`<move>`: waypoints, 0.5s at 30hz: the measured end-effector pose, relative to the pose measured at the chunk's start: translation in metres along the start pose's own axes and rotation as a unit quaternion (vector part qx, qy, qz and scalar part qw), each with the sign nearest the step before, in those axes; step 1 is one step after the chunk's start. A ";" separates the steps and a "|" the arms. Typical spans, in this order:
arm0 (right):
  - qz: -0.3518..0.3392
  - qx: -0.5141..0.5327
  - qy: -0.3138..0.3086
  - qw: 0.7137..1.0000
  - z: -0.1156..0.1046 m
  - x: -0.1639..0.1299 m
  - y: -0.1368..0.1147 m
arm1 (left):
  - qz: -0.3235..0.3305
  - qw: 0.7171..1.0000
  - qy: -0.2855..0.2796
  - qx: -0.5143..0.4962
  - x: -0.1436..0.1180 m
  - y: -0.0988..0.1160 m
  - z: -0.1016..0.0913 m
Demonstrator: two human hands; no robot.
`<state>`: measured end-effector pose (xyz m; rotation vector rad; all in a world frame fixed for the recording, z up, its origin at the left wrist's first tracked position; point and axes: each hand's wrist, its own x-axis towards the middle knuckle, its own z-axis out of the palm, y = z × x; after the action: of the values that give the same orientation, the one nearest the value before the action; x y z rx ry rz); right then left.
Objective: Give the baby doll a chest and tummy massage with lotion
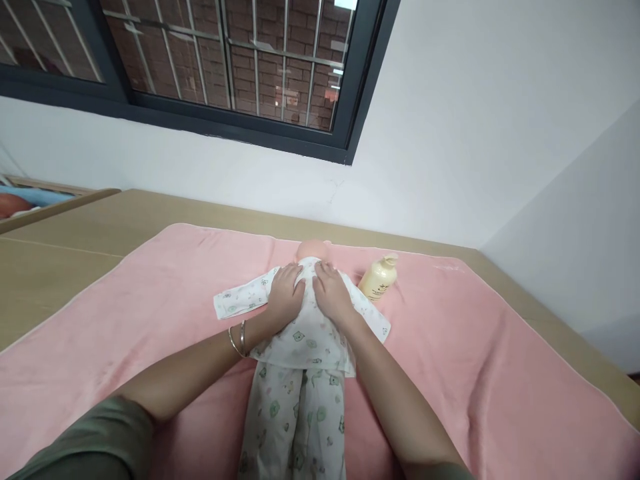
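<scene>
A baby doll [313, 251] lies on its back on a pink towel [165, 300], head toward the wall. It wears a white printed shirt and matching trousers [295, 413]. My left hand [286, 293] rests flat on the left side of the doll's chest, fingers pointing toward the neck. My right hand [334, 293] lies flat on the right side of the chest beside it. Both palms press on the shirt fabric; neither hand grips anything. Two thin bangles circle my left wrist.
A pale yellow pump bottle [380, 279] lies on the towel just right of the doll's shoulder. The towel covers a tan wooden table [65, 247] set against a white wall under a barred window. A second wall closes in at the right.
</scene>
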<state>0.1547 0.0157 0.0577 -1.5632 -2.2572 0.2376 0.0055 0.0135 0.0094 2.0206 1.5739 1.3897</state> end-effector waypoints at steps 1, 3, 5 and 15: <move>0.027 0.005 0.002 1.000 -0.002 0.003 0.006 | 0.009 1.000 -0.007 0.015 -0.002 0.001 0.001; 0.063 -0.001 -0.002 0.998 -0.005 0.006 0.011 | 0.021 0.999 -0.019 0.039 -0.003 0.002 0.002; 0.084 -0.028 -0.007 0.996 -0.006 0.003 0.004 | 0.012 0.998 -0.031 0.061 0.000 0.001 0.002; 0.029 -0.086 -0.036 0.995 -0.013 -0.017 -0.023 | 0.016 0.979 -0.080 0.187 0.009 -0.001 -0.003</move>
<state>0.1452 -0.0091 0.0744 -1.7355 -2.3427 0.1200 0.0025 0.0204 0.0155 2.3068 1.8438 0.9634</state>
